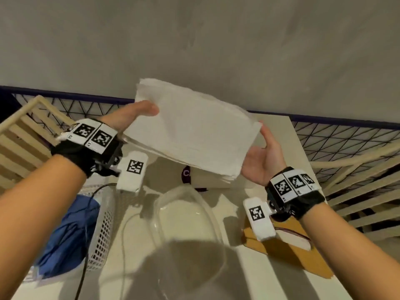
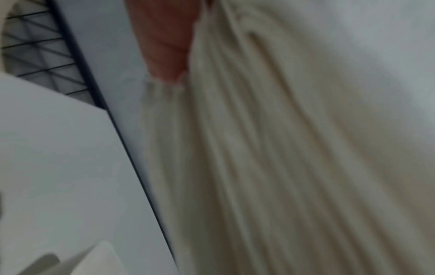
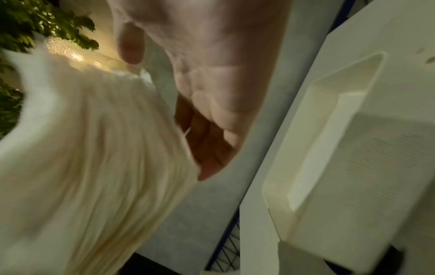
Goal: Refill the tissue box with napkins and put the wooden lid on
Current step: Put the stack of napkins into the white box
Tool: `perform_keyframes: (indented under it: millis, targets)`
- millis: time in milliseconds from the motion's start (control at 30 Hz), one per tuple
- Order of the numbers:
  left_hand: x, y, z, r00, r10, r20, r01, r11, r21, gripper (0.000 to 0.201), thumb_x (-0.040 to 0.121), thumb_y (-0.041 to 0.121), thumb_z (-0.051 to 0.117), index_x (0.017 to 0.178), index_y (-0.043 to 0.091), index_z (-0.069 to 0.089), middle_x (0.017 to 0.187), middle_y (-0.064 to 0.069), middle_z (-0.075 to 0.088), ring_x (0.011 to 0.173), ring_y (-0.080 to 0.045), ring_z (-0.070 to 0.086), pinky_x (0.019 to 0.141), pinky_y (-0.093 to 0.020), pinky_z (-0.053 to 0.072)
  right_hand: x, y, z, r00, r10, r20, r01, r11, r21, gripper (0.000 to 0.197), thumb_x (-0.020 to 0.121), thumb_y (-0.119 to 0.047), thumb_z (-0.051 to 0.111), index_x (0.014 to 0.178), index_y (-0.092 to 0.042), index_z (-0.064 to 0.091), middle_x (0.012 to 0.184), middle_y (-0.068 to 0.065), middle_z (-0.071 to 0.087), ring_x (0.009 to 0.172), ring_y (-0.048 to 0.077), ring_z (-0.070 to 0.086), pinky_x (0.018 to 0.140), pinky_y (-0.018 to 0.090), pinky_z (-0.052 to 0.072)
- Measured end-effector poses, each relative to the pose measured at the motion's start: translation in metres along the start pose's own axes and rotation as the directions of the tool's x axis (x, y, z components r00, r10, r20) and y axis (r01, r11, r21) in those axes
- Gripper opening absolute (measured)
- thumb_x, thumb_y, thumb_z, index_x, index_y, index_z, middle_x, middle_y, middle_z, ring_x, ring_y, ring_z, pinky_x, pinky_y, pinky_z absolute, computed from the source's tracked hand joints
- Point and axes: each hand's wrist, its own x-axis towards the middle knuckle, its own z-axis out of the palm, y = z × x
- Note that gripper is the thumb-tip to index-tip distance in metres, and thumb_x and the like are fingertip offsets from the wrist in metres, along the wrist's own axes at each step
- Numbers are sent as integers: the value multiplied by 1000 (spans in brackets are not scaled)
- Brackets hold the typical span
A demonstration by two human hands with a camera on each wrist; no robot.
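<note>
A thick stack of white paper napkins (image 1: 190, 128) is held in the air above the white tabletop (image 1: 279, 135), tilted down toward the person. The left hand (image 1: 129, 114) grasps its left end, thumb on top; its fingers lie hidden beneath. The right hand (image 1: 263, 155) cups the right end with palm open and fingers relaxed, only bracing the edge. The right wrist view shows the layers fanning apart there.

The white tissue box (image 3: 329, 141) sits open on the tabletop behind the stack. The flat light-brown wooden lid (image 1: 285, 252) lies near the right wrist, on the tabletop's near right part. A clear glass bowl (image 1: 188, 230) stands under the stack.

The likely trouble is that the stack is loose: with only one hand truly gripping, sheets could slide off the low end into the bowl, or the fanned end could catch on the box rim and crumple.

A dark purple label (image 1: 186, 174) under the stack shows a letter like "C"; nothing more is readable. The wrist bands carry black-and-white square code markers.
</note>
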Motion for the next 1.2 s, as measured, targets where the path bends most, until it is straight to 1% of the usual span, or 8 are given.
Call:
perform_keyframes:
  millis: [200, 300, 400, 567, 667, 833, 1000, 1200]
  targets:
    - [59, -15, 54, 997, -45, -68, 28, 973, -228, 17, 74, 32, 60, 68, 22, 73, 68, 4, 71, 61, -14, 66, 57, -30, 50, 24, -59, -5, 985, -135, -106, 115, 977, -178, 66, 82, -63, 42, 126, -17, 52, 113, 5, 68, 102, 20, 65, 88, 33, 54]
    - [71, -37, 72, 975, -170, -142, 143, 973, -179, 27, 76, 39, 65, 94, 20, 64, 80, 0, 70, 61, -14, 65, 50, -21, 48, 36, -57, -18, 969, -139, -204, 34, 893, -448, 64, 68, -60, 64, 123, -27, 54, 134, -2, 55, 127, 19, 47, 113, 43, 30]
    - [81, -47, 92, 939, -269, -213, 274, 962, -4, 64, 75, 47, 65, 123, 6, 53, 128, -10, 59, 112, -28, 60, 98, -34, 46, 50, -49, -41, 915, -183, -359, -45, 839, -542, 56, 76, -44, 62, 122, -14, 52, 140, 9, 47, 128, 26, 43, 112, 43, 29]
    - [108, -56, 110, 903, -398, -159, 423, 889, 174, 89, 70, 60, 60, 140, 10, 39, 153, -10, 30, 142, -29, 28, 115, -41, 23, 72, -35, -79, 828, -132, -545, -271, 757, -595, 78, 90, -34, 53, 145, -2, 7, 152, 17, 23, 138, 31, 28, 114, 42, 25]
    - [121, -71, 106, 882, -459, -101, 470, 872, 135, 80, 71, 50, 63, 138, 11, 44, 153, -14, 28, 141, -34, 28, 117, -43, 22, 78, -19, -100, 817, -69, -573, -386, 672, -632, 67, 91, -33, 50, 142, -2, 21, 141, 16, 40, 125, 29, 42, 103, 38, 34]
    - [128, -95, 102, 869, -445, -215, 494, 760, 423, 35, 91, 18, 49, 119, -4, 48, 71, -7, 46, 81, -26, 49, 61, -26, 38, 80, -9, -107, 843, -37, -536, -446, 510, -736, 50, 93, -34, 44, 131, -1, 38, 117, 8, 54, 112, 28, 50, 90, 33, 39]
    - [129, -92, 116, 856, -460, -235, 499, 620, 606, 63, 92, 7, 39, 148, 1, 11, 142, -20, 43, 124, -31, 48, 99, -36, 44, 87, -5, -101, 837, 35, -546, -523, 343, -780, 10, 96, -31, 37, 94, -23, 31, 63, 1, 45, 59, 19, 46, 59, 26, 38]
    - [125, -88, 115, 887, -400, -231, 430, 535, 727, 56, 92, 13, 45, 143, -2, 26, 140, -18, 46, 126, -32, 48, 95, -33, 43, 83, -13, -89, 829, 12, -559, -545, 236, -804, 17, 89, -31, 43, 103, -20, 44, 81, 8, 52, 70, 22, 57, 61, 28, 41]
